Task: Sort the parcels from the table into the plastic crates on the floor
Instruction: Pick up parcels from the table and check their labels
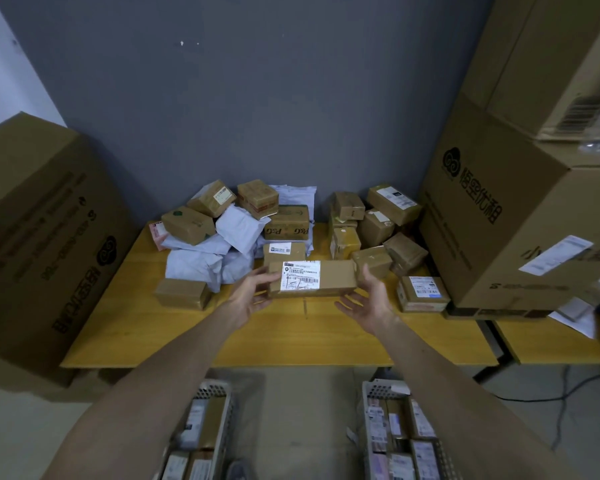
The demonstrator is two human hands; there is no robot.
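Observation:
Over the yellow table (291,344) I hold a long brown parcel (336,277) with a white label facing up. My left hand (253,294) pinches its left end, thumb on top and fingers underneath. My right hand (369,301) lies palm up by the right end, with straight fingers under the front edge and the thumb raised against the end. Behind it is a heap of small brown boxes (374,226) and white mailer bags (201,261). Two pale plastic crates, the left crate (224,415) and the right crate (367,407), stand on the floor below me with parcels inside.
Big cardboard cartons flank the table: one on the left (45,244), a stack on the right (520,216). A small brown box (182,293) sits near the left front. A labelled box (423,293) lies at the right. A black cable (548,396) runs across the floor.

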